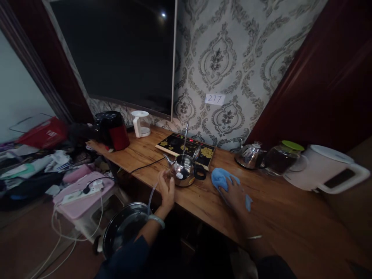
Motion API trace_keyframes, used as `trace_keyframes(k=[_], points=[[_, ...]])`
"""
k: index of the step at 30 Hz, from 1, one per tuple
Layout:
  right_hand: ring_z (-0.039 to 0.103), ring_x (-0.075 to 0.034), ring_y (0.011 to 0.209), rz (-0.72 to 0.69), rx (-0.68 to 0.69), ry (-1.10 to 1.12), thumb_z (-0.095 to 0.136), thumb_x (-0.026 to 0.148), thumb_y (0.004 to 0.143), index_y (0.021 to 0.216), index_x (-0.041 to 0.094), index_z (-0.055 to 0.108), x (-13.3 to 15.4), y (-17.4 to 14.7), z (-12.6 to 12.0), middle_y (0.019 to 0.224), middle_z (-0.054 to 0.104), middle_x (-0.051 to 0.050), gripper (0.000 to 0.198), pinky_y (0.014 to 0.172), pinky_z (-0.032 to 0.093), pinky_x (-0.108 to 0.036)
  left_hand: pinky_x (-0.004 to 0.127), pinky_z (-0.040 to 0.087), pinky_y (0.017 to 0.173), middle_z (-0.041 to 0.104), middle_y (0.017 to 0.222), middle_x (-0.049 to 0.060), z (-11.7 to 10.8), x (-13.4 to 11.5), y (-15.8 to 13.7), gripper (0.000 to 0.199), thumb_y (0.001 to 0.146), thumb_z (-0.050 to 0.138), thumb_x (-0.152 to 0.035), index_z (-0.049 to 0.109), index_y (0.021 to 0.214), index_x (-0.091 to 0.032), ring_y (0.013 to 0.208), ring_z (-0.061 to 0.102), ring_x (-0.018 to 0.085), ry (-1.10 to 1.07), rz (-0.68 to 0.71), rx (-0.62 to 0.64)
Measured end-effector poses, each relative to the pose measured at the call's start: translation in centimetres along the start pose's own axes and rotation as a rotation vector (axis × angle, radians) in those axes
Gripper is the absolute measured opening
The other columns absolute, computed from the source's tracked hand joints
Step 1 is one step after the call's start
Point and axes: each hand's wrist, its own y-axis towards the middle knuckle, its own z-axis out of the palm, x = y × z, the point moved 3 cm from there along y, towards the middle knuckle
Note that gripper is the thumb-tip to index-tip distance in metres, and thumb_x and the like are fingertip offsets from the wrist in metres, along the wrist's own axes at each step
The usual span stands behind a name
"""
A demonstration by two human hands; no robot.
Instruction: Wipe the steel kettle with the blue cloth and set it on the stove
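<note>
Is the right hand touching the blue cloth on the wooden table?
Touching. The head view shows the right hand lying flat on top of the blue cloth, with cloth showing past the fingers and beside the wrist, pressed onto the wooden table.

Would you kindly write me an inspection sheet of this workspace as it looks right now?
Surface: long wooden counter along a patterned wall, bare wood in front.
Job's things: small steel kettle with its lid off; blue cloth; thin clear tube.
Clutter: black tea stove, red and black appliance, small white jug, steel teapot, glass pot with green lid, white kettle.
Hands: left hand beside the steel kettle, at the tube; right hand pressed on the cloth.
Cables: black cord across the counter; white leads at a power strip.
Surroundings: dark screen, pink stool, piled clothes.
</note>
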Motion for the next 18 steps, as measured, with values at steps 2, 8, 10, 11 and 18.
trace_keyframes(k=[2, 8, 10, 11, 18], points=[[0.05, -0.038, 0.134, 0.043, -0.002, 0.033, 0.048, 0.046, 0.095, 0.151, 0.025, 0.05, 0.8, 1.1, 0.1, 0.159, 0.044, -0.015, 0.059, 0.103, 0.046, -0.056, 0.047, 0.044, 0.113, 0.049, 0.142, 0.017, 0.5, 0.4, 0.1, 0.056, 0.098, 0.047, -0.054, 0.04, 0.143, -0.022, 0.131, 0.054, 0.028, -0.045, -0.051, 0.033], [0.044, -0.041, 0.138, 0.043, -0.044, 0.061, 0.042, 0.046, 0.097, 0.151, 0.02, 0.048, 3.1, 2.0, 0.7, 0.161, 0.039, -0.019, 0.061, 0.102, 0.044, -0.061, 0.051, 0.039, 0.118, 0.05, 0.149, 0.017, 1.1, 1.1, 0.3, 0.066, 0.095, 0.053, -0.057, 0.038, 0.149, -0.023, 0.139, 0.05, 0.029, -0.105, -0.11, 0.121], [0.045, -0.042, 0.138, 0.023, -0.073, 0.026, 0.042, 0.045, 0.098, 0.151, 0.017, 0.048, 3.2, 1.6, 0.8, 0.161, 0.038, -0.02, 0.06, 0.103, 0.043, -0.06, 0.053, 0.036, 0.12, 0.049, 0.151, 0.017, 1.1, 1.1, 0.3, 0.066, 0.094, 0.055, -0.056, 0.039, 0.149, -0.022, 0.142, 0.047, 0.03, -0.07, -0.08, 0.138], [0.045, -0.041, 0.138, 0.014, -0.084, 0.012, 0.042, 0.044, 0.099, 0.151, 0.016, 0.048, 3.2, 1.4, 0.8, 0.161, 0.039, -0.02, 0.059, 0.104, 0.043, -0.059, 0.054, 0.034, 0.121, 0.048, 0.153, 0.017, 1.1, 1.0, 0.2, 0.067, 0.094, 0.055, -0.055, 0.039, 0.15, -0.022, 0.144, 0.045, 0.03, -0.045, -0.061, 0.148], [0.043, -0.042, 0.139, -0.024, -0.132, 0.025, 0.041, 0.046, 0.098, 0.149, 0.014, 0.05, 2.6, 0.9, 1.2, 0.159, 0.042, -0.019, 0.061, 0.105, 0.043, -0.057, 0.057, 0.033, 0.12, 0.047, 0.154, 0.018, 1.1, 0.9, 0.1, 0.072, 0.091, 0.062, -0.05, 0.038, 0.151, -0.021, 0.145, 0.043, 0.033, 0.103, -0.01, 0.158]])
